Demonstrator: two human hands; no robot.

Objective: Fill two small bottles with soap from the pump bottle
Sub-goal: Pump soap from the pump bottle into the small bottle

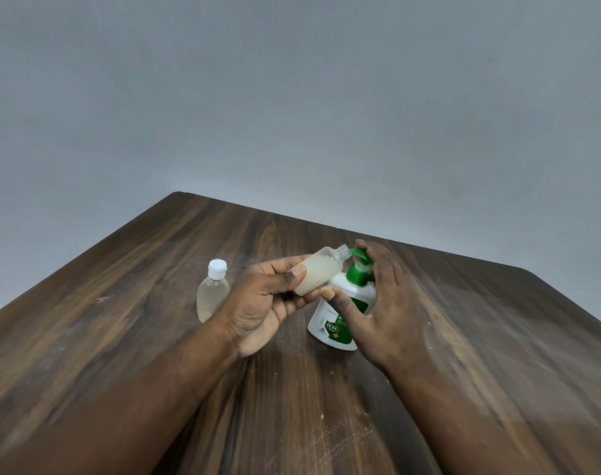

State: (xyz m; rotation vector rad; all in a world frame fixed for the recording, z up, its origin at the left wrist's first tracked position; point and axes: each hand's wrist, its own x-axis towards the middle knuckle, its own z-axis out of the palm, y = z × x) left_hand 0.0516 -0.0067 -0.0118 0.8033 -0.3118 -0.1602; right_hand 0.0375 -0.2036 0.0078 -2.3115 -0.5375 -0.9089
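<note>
- Our left forearm ran up from the lower left of the frame, and our left hand (264, 303) was turned palm-up at centre, above the tabletop (138, 320).
- That hand held the small open bottle (317, 272), tilted so its threaded neck pointed up and right. The neck met the green spout of the pump head (360, 260).
- The left fingers (297, 272) were clamped on the small open bottle, with the thumb across its near side and the others curled beneath. Pale, cloudy liquid filled much of it.
- Our right forearm came in from the lower right, and our right hand (384, 303) arched over the pump bottle (340, 317).
- Its fingers were spread and nearly straight. The forefinger lay on top of the pump head and the others hung down the far side. The thumb tip sat at the pump bottle's shoulder, just beside the small open bottle's base.
- The pump bottle, white with a green label, stood on the tabletop right of centre.
- A capped small bottle (212, 296) stood left of centre, apart from both hands.
</note>
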